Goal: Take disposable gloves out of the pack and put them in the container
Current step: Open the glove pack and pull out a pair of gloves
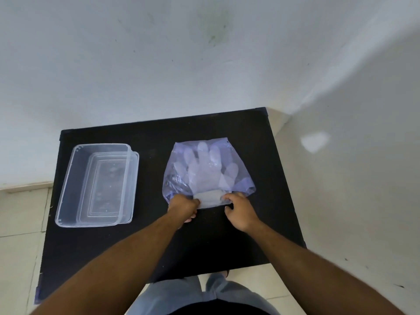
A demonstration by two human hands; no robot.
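Observation:
A bluish see-through pack (179,178) lies flat on the right half of the black table (204,235). Inside it a stack of clear disposable gloves (205,169) shows, fingers pointing away from me, cuffs sticking out of the near open end. My left hand (183,206) pinches the pack's near left edge beside the cuffs. My right hand (238,211) rests at the near right edge, fingertips curled on the glove cuffs; the exact grip is hard to tell. The clear rectangular container (68,185) stands on the left of the table with nothing in it.
A clear lid (134,178) lies under the container, sticking out on its right side. White walls meet in a corner behind the table. Pale floor tiles surround it. My legs stand at the near edge.

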